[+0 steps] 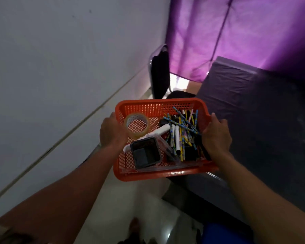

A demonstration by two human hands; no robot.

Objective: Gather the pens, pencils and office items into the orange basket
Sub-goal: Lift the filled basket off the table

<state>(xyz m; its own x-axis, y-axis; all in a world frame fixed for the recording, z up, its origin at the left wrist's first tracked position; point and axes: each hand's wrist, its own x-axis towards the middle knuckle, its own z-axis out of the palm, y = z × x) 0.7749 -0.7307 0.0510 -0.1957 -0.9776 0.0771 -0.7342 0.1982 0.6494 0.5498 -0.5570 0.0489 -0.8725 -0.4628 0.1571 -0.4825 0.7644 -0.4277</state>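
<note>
The basket (158,106) is held up in the air, over the floor & beside the dark worktop (264,120), w/ the curtain (245,32) behind. Its left rim is gripped by the left hand (111,132), its right rim by the right hand (217,134), fingers curled on the edge. Inside are seen a black cup (145,153) at front, a tape roll (136,125) at left, pencils (185,127) & markers (177,138) at right.

Perforated plastic orange basket (153,107)
</note>
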